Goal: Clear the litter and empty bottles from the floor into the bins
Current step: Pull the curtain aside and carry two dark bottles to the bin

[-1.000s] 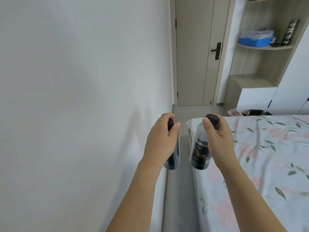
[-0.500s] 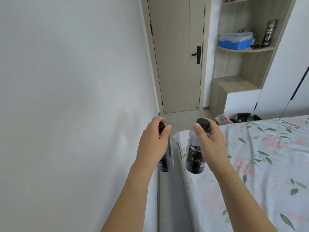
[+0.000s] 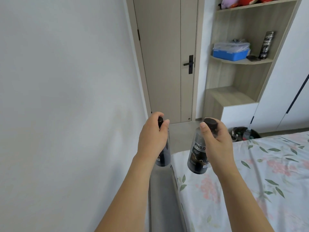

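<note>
Two bottles are held in the air, one per hand, over the narrow strip of floor [image 3: 164, 195] between the wall [image 3: 66, 97] and the bed [image 3: 250, 181]. The right bottle [image 3: 198, 154] is held near upright, cap up and base down, its long axis leaning slightly so that the base sits left of the cap; it hangs over the bed's left corner. The left bottle [image 3: 163, 154] is also held cap up and close to vertical, beside the bed's left edge and above the floor strip.

The left hand [image 3: 153, 139] is wrapped closed around the left bottle's neck and shoulder, hiding most of it. The right hand [image 3: 217, 141] is closed around the right bottle's upper body, with the thumb laid along its front.

Compared with half a second ago, the grips and the bottles' tilt are unchanged, but the door [image 3: 165, 61] and shelves [image 3: 240, 61] are seen closer, and soft toys are now visible on the top shelf.

Both bottles are of clear plastic with black caps and dark lower labels; "PH8.0" is printed in white on the right one. Behind the right hand, a bin [image 3: 244, 133] with a dark liner stands on the floor past the bed's far edge.
</note>
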Demonstrator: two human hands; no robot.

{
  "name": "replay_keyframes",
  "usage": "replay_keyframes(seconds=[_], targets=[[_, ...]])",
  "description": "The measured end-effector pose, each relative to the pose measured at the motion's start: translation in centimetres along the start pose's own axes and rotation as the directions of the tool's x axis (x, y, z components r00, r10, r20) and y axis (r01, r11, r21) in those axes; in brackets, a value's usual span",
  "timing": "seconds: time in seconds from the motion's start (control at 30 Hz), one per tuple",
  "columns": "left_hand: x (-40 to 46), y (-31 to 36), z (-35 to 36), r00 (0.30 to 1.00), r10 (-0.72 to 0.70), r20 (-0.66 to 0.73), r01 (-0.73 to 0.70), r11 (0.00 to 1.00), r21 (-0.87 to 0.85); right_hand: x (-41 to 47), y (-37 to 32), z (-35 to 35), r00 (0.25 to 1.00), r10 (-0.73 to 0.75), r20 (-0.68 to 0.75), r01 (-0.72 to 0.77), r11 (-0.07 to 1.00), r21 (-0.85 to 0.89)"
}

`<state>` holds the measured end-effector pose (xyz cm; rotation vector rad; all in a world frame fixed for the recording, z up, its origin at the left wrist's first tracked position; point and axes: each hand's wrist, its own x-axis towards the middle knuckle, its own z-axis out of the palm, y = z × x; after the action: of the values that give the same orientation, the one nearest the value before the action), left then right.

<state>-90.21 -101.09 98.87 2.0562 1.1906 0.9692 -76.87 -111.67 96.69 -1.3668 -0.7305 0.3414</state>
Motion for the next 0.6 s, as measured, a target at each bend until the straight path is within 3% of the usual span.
replay_keyframes(seconds=[0.27,0.6], targets=[[11.1,-1.4,4.6,1.000,0.011,0.004,-0.011,1.000,0.007,11.3,3.5,1.9,0.999,0.019,-0.036,-0.019,1.000,0.003],[23.8,-3.4,7.9,0.998,0.034,0.047,-0.035,0.999,0.034,23.8,7.2,8.1,0.999,0.034,0.027,-0.035,0.999,0.028]])
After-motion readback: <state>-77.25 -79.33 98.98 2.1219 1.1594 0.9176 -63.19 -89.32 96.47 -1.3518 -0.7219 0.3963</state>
